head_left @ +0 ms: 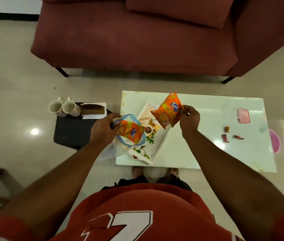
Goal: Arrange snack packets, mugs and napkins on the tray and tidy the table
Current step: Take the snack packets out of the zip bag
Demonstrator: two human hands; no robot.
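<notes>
My right hand (189,117) pinches an orange snack packet (168,110) by its edge and holds it in the air above the white flower-printed tray (156,145). My left hand (103,128) grips the rim of a clear plastic bag with a blue border (129,145), and a second orange snack packet (130,132) sits inside it. The tray lies at an angle on the left part of the white table (207,119). Two patterned mugs (63,107) stand on a black stool (73,131) to the left, next to white napkins (94,110) in a holder.
Three small red wrappers (231,135) lie on the table's right part, with a pink rectangular lid (243,116) behind them. A pink round object (275,140) shows at the table's right edge. A maroon sofa (137,35) stands beyond the table. My feet are under the near edge.
</notes>
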